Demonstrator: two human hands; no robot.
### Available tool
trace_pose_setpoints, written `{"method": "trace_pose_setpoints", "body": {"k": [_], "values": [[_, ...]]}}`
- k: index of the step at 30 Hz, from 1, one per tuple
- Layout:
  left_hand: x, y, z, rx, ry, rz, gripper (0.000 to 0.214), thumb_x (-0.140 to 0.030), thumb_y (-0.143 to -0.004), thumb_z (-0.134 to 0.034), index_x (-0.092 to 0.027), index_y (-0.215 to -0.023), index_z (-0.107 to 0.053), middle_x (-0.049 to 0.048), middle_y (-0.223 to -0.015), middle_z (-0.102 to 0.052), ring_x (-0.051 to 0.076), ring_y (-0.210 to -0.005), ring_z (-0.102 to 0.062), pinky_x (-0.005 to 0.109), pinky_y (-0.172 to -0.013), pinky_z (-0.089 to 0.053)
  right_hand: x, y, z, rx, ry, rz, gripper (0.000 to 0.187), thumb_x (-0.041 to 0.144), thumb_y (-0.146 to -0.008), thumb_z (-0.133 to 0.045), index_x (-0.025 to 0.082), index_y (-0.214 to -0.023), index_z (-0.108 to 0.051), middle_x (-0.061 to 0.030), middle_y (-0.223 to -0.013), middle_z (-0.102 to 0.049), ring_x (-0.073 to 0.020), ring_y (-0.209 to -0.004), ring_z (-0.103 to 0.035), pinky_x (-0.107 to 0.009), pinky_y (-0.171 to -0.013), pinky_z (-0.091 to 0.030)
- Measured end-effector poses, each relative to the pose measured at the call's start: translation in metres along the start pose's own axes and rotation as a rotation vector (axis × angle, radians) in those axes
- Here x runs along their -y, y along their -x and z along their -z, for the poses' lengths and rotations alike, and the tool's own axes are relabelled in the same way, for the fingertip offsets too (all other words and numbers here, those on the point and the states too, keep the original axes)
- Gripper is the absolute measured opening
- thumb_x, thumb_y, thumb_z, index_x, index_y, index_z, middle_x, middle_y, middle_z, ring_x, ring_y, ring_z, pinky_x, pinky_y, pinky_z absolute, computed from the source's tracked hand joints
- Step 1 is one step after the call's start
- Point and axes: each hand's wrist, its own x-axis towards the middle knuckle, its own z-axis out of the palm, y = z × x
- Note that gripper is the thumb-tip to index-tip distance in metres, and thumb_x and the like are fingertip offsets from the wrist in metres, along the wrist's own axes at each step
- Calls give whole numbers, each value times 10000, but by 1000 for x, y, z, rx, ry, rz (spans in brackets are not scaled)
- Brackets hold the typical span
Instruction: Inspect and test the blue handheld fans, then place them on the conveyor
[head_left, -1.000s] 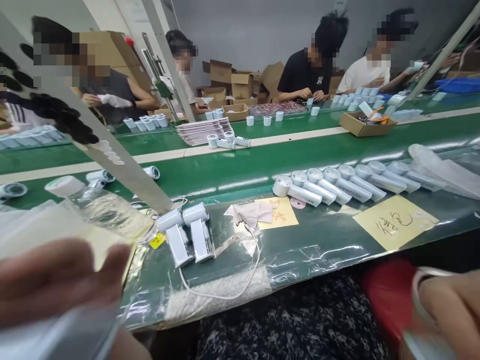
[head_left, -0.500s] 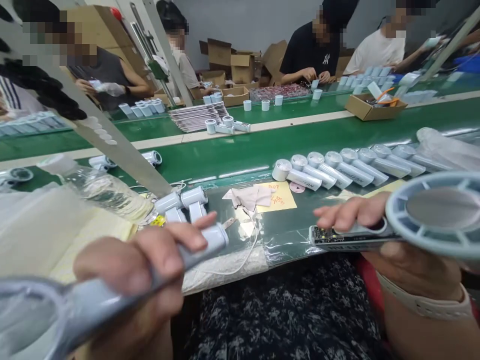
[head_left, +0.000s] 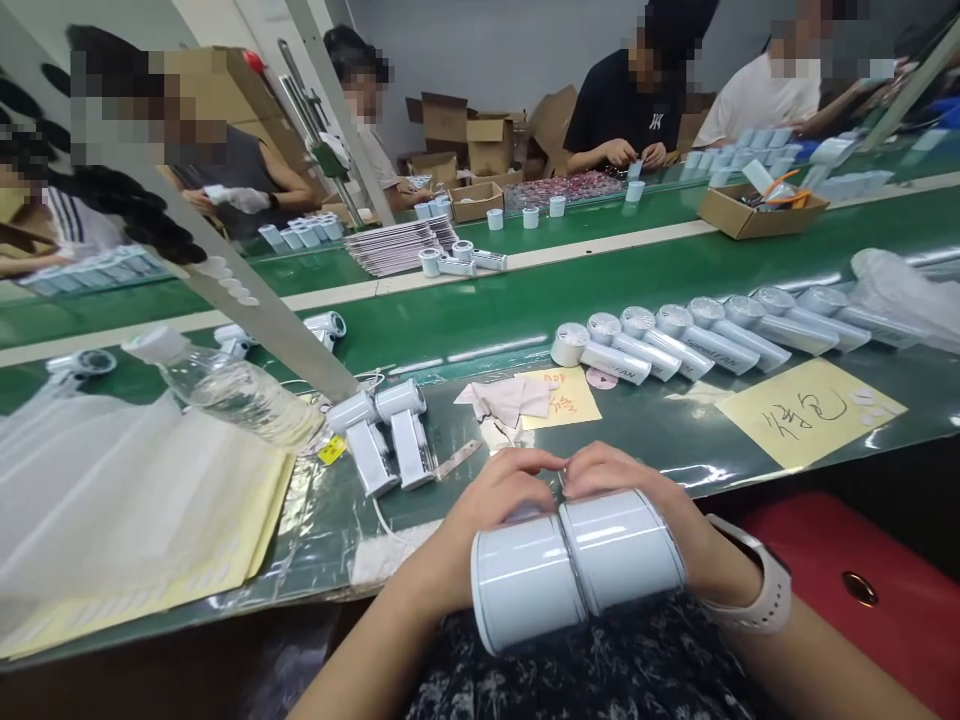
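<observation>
Grey wall (head_left: 487, 50) at rear; open cardboard boxes (head_left: 489, 150) before it. Long green table (head_left: 480, 310), surface glossy, light reflected. Red stool (head_left: 892, 600), lower right.

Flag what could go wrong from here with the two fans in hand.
1. Scuffing: the left grip and right grip hold two glossy pale-blue plastic fans, cylindrical heads side by side, seemingly touching; their rims might rub.
2. Drop: the pair seems to be off the near edge of the green table, above dark patterned cloth, so a slip could miss the tabletop.
3. Roll: the clear plastic bottle with a white cap lies near two parked pale-blue fans and might nudge them.
</observation>
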Motion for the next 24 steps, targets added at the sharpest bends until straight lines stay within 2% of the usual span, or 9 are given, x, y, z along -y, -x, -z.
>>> {"method": "trace_pose_setpoints", "body": {"k": [6, 9, 11, 12, 14, 16, 18, 20, 24], "values": [[-6, 2, -1, 60, -63, 10, 109, -277, -924, -579, -236, -955, -675, 106, -1282, -613, 234, -1175, -599, 362, -999, -487, -1, 3, -5, -37, 51, 53, 220, 179, -924, -609, 284, -1100, -689, -64, -1009, -734, -247, -999, -669, -427, -913, -533], [-11, 1, 2, 54, -48, 31, 134, -271, -914, -585, -239, -958, -708, 110, -1313, -595, 246, -1203, -576, 380, -1029, -463, -2, 7, -4, -17, 20, -13, 193, 221, -911, -633, 284, -1079, -706, -69, -1049, -745, -268, -1057, -668, -436, -948, -527], [-17, 1, 4, 56, 73, 114, 149, -327, -874, -644, -253, -982, -715, 100, -1254, -629, 251, -1149, -604, 388, -1004, -482, -3, 9, -3, 4, -20, -112, 245, 284, -862, -703, 270, -1107, -705, -84, -1096, -743, -287, -1071, -676, -419, -923, -551], [-20, 1, 3, 58, 148, 160, 235, -386, -828, -699, -258, -1026, -707, 94, -1183, -661, 253, -1088, -630, 390, -967, -507, -3, 10, -4, -4, -57, -175, 340, 322, -823, -752, 262, -1152, -690, -92, -1123, -741, -295, -1063, -686, -409, -899, -567], [-25, 3, -3, 34, 333, 267, 491, -538, -708, -784, -243, -1087, -679, 73, -970, -710, 253, -918, -671, 386, -852, -558, -3, 9, -8, -68, -158, -305, 565, 419, -736, -829, 240, -1236, -638, -112, -1143, -740, -312, -1029, -707, -400, -845, -596], [-26, 5, -15, -28, 578, 401, 631, -706, -645, -745, -194, -1006, -674, 55, -757, -687, 227, -719, -665, 357, -697, -575, -1, 8, -15, -166, -264, -441, 667, 517, -697, -840, 220, -1245, -605, -114, -1069, -755, -312, -947, -729, -402, -785, -614], [-23, 6, -28, -115, 895, 569, 695, -831, -650, -625, -163, -842, -651, 38, -643, -632, 167, -547, -600, 302, -543, -544, 1, 6, -22, -207, -377, -574, 642, 572, -731, -794, 213, -1220, -584, -80, -882, -757, -274, -769, -733, -376, -659, -619], [-19, 5, -38, -164, 1135, 693, 746, -887, -630, -568, -154, -758, -611, 22, -617, -602, 122, -470, -541, 252, -445, -499, 3, 4, -28, -219, -518, -706, 591, 576, -789, -740, 221, -1221, -548, -29, -727, -720, -219, -593, -689, -331, -533, -594], [-10, 0, -42, -107, 1308, 766, 712, -858, -635, -605, -151, -713, -567, 17, -616, -595, 121, -497, -576, 215, -434, -482, 8, -2, -34, -292, -857, -922, 443, 531, -847, -675, 226, -1137, -537, -13, -706, -708, -182, -524, -658, -313, -474, -590]]}}
